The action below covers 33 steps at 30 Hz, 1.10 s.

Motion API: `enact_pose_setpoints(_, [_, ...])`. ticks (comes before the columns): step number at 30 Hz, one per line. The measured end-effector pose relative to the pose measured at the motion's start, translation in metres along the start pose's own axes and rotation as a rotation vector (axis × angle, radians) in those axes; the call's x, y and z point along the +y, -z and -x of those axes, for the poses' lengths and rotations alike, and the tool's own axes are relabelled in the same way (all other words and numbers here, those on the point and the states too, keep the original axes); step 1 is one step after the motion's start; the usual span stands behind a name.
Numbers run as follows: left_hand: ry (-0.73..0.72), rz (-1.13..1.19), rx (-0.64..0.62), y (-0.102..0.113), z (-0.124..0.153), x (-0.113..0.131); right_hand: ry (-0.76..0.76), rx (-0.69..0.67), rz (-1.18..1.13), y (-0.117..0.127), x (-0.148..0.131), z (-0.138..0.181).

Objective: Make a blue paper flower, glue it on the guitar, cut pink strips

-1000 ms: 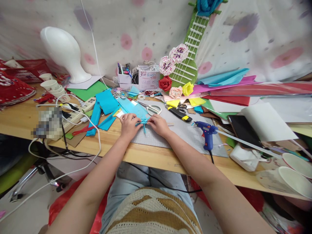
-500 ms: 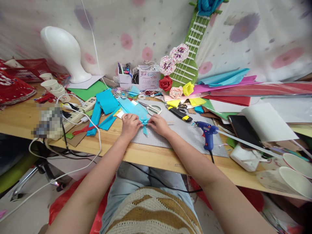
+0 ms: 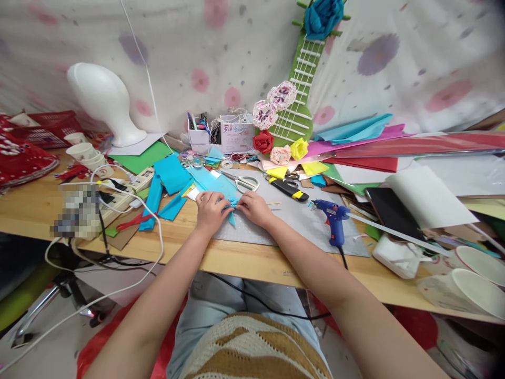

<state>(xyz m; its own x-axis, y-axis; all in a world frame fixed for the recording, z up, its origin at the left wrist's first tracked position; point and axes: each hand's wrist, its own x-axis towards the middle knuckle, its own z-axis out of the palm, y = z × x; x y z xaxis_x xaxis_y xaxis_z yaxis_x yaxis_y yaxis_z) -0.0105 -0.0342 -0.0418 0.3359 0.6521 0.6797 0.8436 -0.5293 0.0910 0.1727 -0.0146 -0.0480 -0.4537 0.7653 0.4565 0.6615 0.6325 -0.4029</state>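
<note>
My left hand and my right hand meet over a grey cutting mat on the wooden table. Both pinch a gathered strip of blue crepe paper between their fingertips. The paper's loose end lies flat behind the hands, and a short tail points toward me. More blue paper pieces lie to the left. White-handled scissors rest just behind my right hand.
A blue glue gun stands right of the mat, with a black-and-yellow cutter behind it. Paper flowers, a green paper guitar, coloured sheets, a phone, paper cups, a white foam head and a power strip crowd the table.
My hands have closed in on the blue paper, pinching it tighter, with the fingertips nearly touching. The view has tilted up slightly.
</note>
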Motion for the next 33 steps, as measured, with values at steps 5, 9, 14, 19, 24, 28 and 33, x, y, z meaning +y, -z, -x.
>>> enact_pose_setpoints(5, [-0.038, 0.000, -0.033, -0.0033, -0.0013, 0.0023, -0.020, -0.033, 0.041, 0.0015, -0.0028, 0.0004])
enact_pose_setpoints(9, [-0.043, 0.014, -0.050, -0.0044, -0.0030, 0.0027, -0.036, -0.039, 0.030, 0.0015, -0.0028, 0.0009])
enact_pose_setpoints(14, [-0.045, 0.023, -0.045, -0.0061, -0.0042, 0.0018, -0.008, -0.023, 0.043, 0.0000, -0.0033, 0.0010])
enact_pose_setpoints(19, [-0.036, -0.002, -0.050, -0.0082, -0.0020, 0.0012, -0.028, 0.005, 0.070, -0.0013, -0.0064, 0.0000])
enact_pose_setpoints(24, [-0.042, -0.009, -0.041, -0.0078, -0.0021, 0.0012, -0.035, 0.008, 0.065, -0.0008, -0.0068, -0.0004])
enact_pose_setpoints(28, [-0.026, 0.005, -0.021, -0.0068, -0.0034, 0.0022, -0.053, 0.021, 0.042, -0.0011, -0.0049, -0.0002])
enact_pose_setpoints(33, [-0.055, -0.022, 0.020, -0.0079, -0.0042, 0.0026, -0.069, 0.019, 0.048, -0.0014, -0.0074, 0.0003])
